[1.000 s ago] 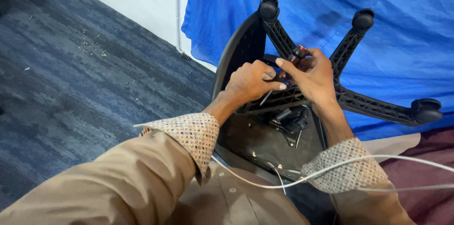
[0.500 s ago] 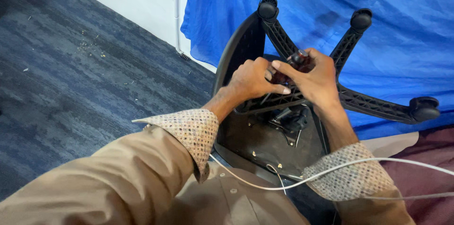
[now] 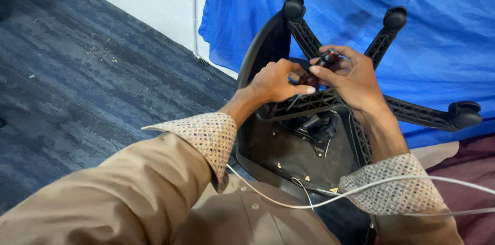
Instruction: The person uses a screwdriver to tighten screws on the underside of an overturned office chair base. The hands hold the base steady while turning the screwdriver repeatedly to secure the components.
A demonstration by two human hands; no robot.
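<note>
The chair (image 3: 289,147) lies upturned in front of the person, seat underside facing up and its star base (image 3: 330,98) of ribbed black legs spreading out under both hands. It looks bulky and fairly heavy, stiff plastic throughout; the legs would give the surest hold, being ribbed and rigid. Castors (image 3: 294,7) cap the leg ends beyond the fingers and would likely spin if grabbed. Behind the hands hangs a blue cloth (image 3: 433,28); a white cable (image 3: 361,188) crosses just below the wrists.

At the hub, the left hand (image 3: 276,81) is closed around the centre of the base. The right hand (image 3: 356,80) pinches a small dark tool handle (image 3: 326,62), fingers curled about it. That handle looks smooth, hard and light, possibly slippery, best held round its thick middle.
</note>
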